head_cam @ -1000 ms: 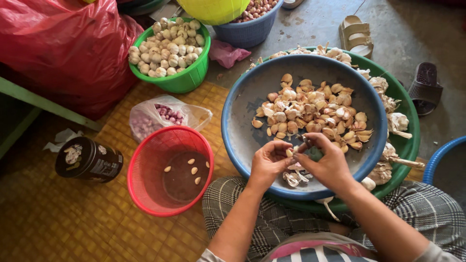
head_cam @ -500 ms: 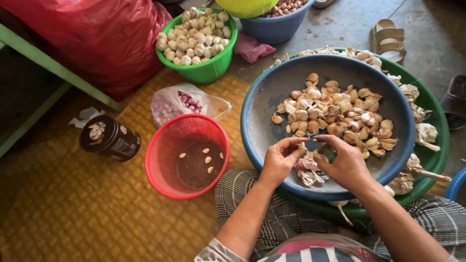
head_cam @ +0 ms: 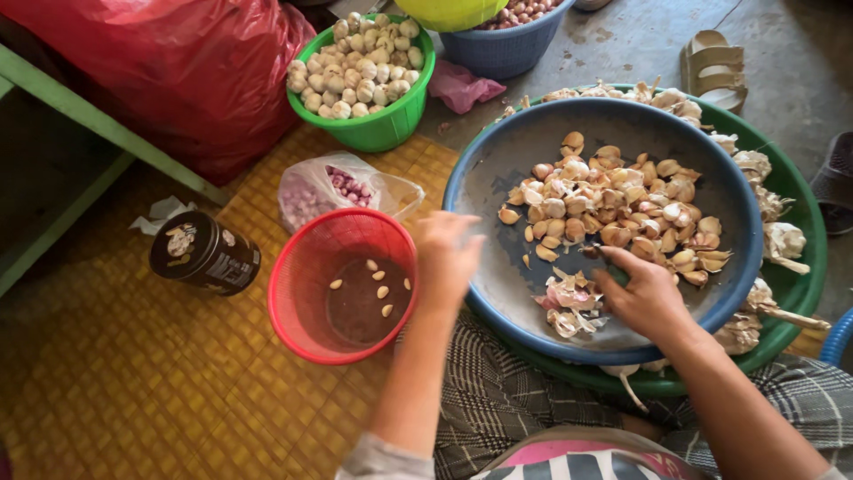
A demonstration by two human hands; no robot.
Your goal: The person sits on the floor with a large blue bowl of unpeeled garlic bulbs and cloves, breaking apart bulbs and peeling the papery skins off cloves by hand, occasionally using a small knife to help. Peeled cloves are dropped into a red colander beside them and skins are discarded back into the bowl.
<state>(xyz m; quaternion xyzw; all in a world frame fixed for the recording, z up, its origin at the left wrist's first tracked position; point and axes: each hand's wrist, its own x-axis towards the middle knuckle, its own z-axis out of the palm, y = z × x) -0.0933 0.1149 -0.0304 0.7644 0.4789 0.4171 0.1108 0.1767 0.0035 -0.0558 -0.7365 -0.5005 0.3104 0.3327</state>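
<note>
My left hand (head_cam: 449, 253) is blurred, with fingers curled, between the red mesh basket (head_cam: 284, 267) and the blue basin (head_cam: 462, 178); I cannot tell whether it holds anything. Several peeled garlic cloves (head_cam: 382, 289) lie in the red basket. My right hand (head_cam: 644, 298) rests inside the blue basin, closed around a small dark-tipped knife (head_cam: 591, 252) next to the pile of unpeeled cloves (head_cam: 613, 209). Loose garlic skins (head_cam: 569, 302) lie just left of that hand.
The blue basin sits in a larger green basin (head_cam: 800, 213) rimmed with garlic scraps. A green basket of garlic bulbs (head_cam: 382, 133), a clear bag of shallots (head_cam: 338, 191), a black jar (head_cam: 204, 253), a red plastic bag (head_cam: 169, 71), a blue basket (head_cam: 506, 44) and a sandal (head_cam: 715, 58) surround me on a woven mat (head_cam: 133, 382).
My hands were together over the basin's near side; the left hand has swung left to the red basket's edge. The right hand stays in the basin. The camera moved closer.
</note>
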